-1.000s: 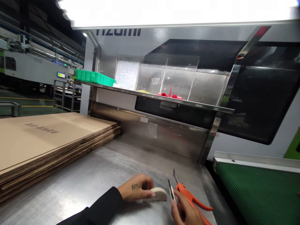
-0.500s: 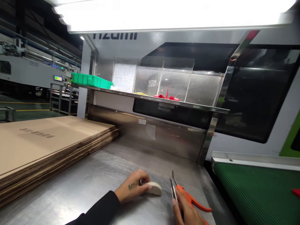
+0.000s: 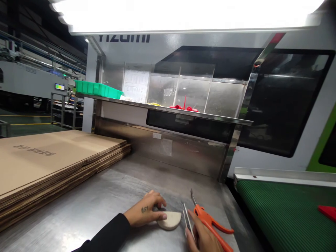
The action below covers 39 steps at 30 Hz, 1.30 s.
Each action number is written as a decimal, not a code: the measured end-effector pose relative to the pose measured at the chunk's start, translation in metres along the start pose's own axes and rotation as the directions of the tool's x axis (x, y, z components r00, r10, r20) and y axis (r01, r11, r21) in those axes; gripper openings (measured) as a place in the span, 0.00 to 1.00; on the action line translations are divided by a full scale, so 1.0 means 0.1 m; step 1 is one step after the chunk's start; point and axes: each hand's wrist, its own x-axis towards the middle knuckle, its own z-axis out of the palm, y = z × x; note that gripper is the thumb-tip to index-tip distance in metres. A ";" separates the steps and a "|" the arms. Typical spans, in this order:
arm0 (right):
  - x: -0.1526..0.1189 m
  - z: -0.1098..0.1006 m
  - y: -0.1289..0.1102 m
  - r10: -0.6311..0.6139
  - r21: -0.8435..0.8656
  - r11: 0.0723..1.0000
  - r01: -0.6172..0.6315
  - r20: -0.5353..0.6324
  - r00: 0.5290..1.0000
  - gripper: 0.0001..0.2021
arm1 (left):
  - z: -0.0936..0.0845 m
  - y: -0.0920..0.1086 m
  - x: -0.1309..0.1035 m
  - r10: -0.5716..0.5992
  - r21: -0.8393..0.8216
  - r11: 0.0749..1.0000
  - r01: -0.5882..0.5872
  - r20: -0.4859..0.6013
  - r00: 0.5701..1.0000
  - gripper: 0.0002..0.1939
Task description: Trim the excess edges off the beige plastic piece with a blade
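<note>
A pale half-round pad (image 3: pixel 170 220) lies on the metal table (image 3: pixel 126 196). The thumb of my left hand (image 3: pixel 148 210) rests on its left end, while the other fingers are apart and curve above the table. My right hand (image 3: pixel 201 234) is closed around a slim utility knife (image 3: pixel 187 218), whose tip points up and away, just right of the pad. Beside that hand lies an orange air gun (image 3: pixel 207 218) with a thin metal nozzle; the hand hides part of it.
Stacked cardboard sheets (image 3: pixel 65 150) stand at the left. A green ribbed conveyor (image 3: pixel 283 206) runs at the right, with a red part (image 3: pixel 327 211) on it. Across the back, a metal shelf (image 3: pixel 162 108) bears a green bin (image 3: pixel 98 90) and red parts (image 3: pixel 183 107).
The pad has gone from tilted up in my left hand to flat on the table. My left fingers have opened. My right hand has moved left with the knife, closer to the pad.
</note>
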 end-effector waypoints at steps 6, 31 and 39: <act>0.04 -0.06 -0.08 -0.055 0.006 0.998 0.055 0.056 0.997 0.26 | -0.06 0.06 -0.01 -0.045 0.056 0.998 0.041 0.064 0.997 0.27; 0.03 -0.12 -0.14 0.053 0.061 0.996 -0.058 0.083 0.995 0.10 | 0.07 0.12 0.00 -0.038 -0.108 0.993 0.037 -0.006 0.999 0.11; 0.07 -0.21 -0.16 0.044 0.086 0.995 -0.047 0.039 0.998 0.13 | 0.01 0.19 0.02 -0.058 -0.129 0.990 0.061 0.029 0.998 0.09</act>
